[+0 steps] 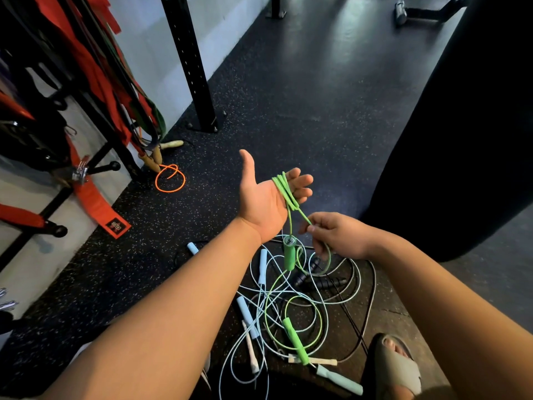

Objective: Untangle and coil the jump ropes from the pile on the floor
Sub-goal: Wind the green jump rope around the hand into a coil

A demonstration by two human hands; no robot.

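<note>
My left hand (266, 194) is raised palm up, thumb out, with several turns of the green jump rope (284, 192) wound round its fingers, which curl over the coil. One green handle (289, 254) hangs below that hand. My right hand (337, 233) pinches the green cord just below the coil. The other green handle (297, 340) lies on the floor in the tangled pile (291, 307) of pale blue, green and black ropes, with pale blue handles (247, 316) and black handles (320, 280) among them.
An orange rope loop (170, 179) with wooden handles lies by a rack of red straps (95, 82) at the left. A black upright post (199, 82) is bolted to the speckled floor. A black punching bag (467, 125) stands at the right. My sandalled foot (398, 365) is beside the pile.
</note>
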